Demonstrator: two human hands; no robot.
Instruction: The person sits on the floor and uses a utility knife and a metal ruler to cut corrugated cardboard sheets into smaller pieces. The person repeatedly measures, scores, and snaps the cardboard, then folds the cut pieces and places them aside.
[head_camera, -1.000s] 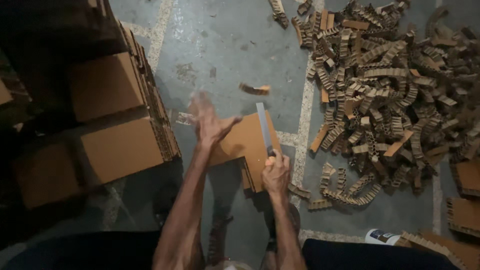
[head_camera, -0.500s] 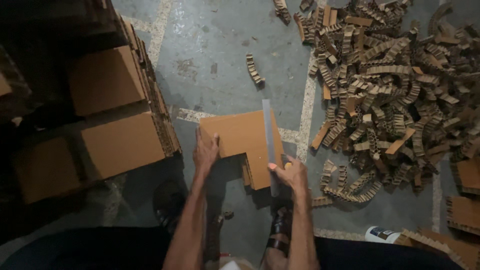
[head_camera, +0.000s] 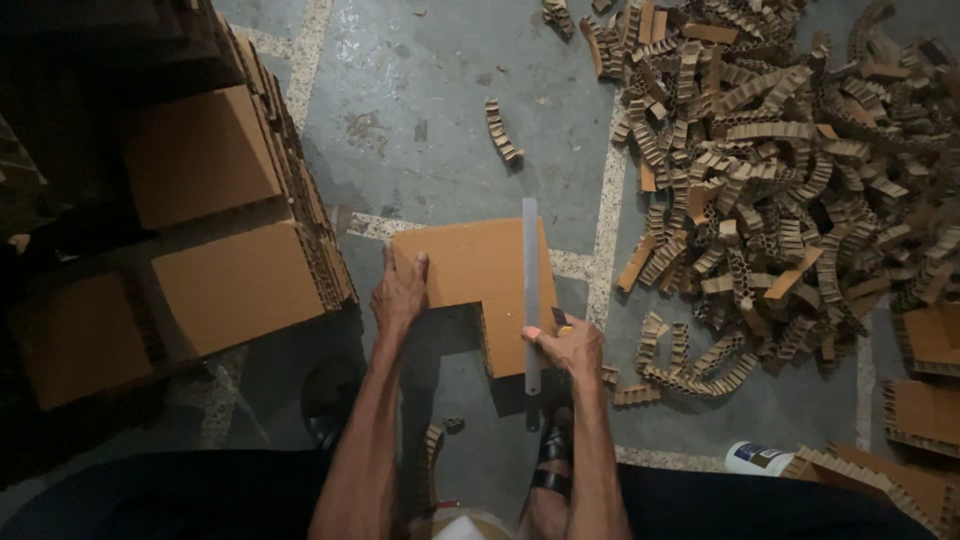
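Cardboard sheet (head_camera: 470, 272): matt brown, smooth face, honeycomb cut edge. Long blade (head_camera: 531, 290): pale grey metal, dull sheen. Strip pile (head_camera: 780, 170) at 2 o'clock: rough corrugated cardboard. Floor (head_camera: 440, 110): grey concrete, stained, rough.

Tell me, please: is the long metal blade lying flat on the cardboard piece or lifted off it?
Cannot tell for sure. The blade runs lengthwise across the L-shaped cardboard piece, gripped by the right hand; contact is unclear from above.
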